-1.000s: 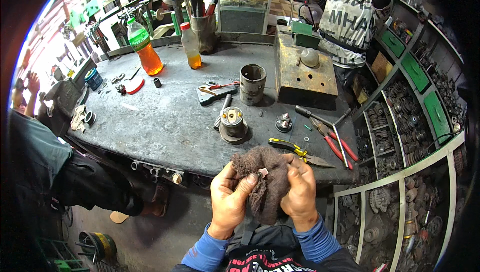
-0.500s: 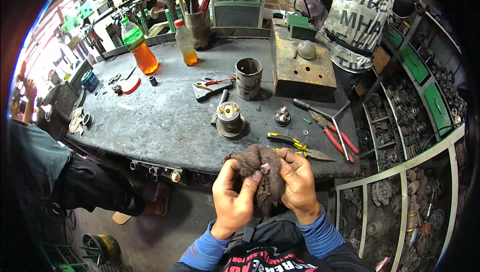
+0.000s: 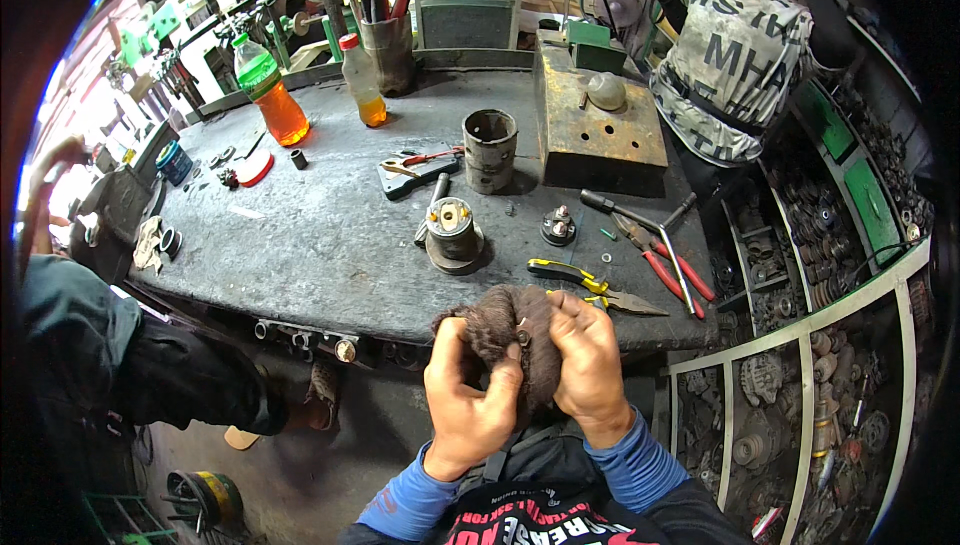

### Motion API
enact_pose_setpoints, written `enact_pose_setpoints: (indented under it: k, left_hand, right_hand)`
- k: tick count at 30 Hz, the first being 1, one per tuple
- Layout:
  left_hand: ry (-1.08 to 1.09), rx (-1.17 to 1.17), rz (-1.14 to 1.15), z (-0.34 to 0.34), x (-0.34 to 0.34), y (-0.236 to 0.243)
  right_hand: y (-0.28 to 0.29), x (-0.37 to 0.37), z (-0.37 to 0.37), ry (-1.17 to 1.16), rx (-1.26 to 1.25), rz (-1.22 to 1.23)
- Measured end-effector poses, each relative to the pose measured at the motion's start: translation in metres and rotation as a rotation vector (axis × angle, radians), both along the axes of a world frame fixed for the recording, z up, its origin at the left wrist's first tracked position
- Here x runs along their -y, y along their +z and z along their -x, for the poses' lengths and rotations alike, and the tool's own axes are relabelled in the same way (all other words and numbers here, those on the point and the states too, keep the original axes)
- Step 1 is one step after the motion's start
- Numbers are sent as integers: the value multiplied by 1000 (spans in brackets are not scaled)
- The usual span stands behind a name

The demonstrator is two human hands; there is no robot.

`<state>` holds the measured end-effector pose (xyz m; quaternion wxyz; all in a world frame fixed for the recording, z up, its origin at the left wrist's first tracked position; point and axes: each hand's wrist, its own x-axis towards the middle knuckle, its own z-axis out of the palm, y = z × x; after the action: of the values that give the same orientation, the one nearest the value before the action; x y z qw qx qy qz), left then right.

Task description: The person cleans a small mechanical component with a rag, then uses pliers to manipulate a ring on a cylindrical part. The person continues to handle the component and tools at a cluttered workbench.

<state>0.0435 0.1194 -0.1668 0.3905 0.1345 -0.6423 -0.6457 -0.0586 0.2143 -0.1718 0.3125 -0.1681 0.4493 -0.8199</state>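
Observation:
Just in front of the workbench edge, a brown fuzzy rag (image 3: 489, 329) is bunched between my two hands. My left hand (image 3: 470, 407) is closed on its left side, thumb pressing into the fold. With bent fingers, my right hand (image 3: 588, 370) grips the right side. A small piece (image 3: 523, 335) shows in the fold near my left thumb; most of it is covered and its kind is unclear. Beyond the rag lie yellow-and-black pliers (image 3: 596, 287). A round metal part with a flanged base (image 3: 454, 235) stands farther off, beside a small dark cap with terminals (image 3: 558, 226).
On the workbench (image 3: 330, 255) stand a metal cylinder (image 3: 490, 151), a rusty box (image 3: 600, 135), and two bottles of orange liquid (image 3: 283, 117). Red-handled pliers (image 3: 665, 270) lie at right near a T-shaped wrench (image 3: 683, 257). Shelves of parts (image 3: 800, 395) flank my right. Another person (image 3: 735, 65) stands behind the bench.
The rag has been turned or refolded in my hands, and the pale piece in its fold shows less. My view has shifted slightly; the bench things appear unmoved.

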Motion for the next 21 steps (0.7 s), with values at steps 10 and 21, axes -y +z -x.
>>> enact_pose_setpoints:
  k: [10, 21]
  left_hand:
    - [-56, 21, -104, -1, 1, -6]
    - [-238, -215, -537, 0, 20, 0]
  right_hand:
    - [0, 4, -5, -185, -505, -366]
    - [-10, 7, -17, -320, -971, -263]
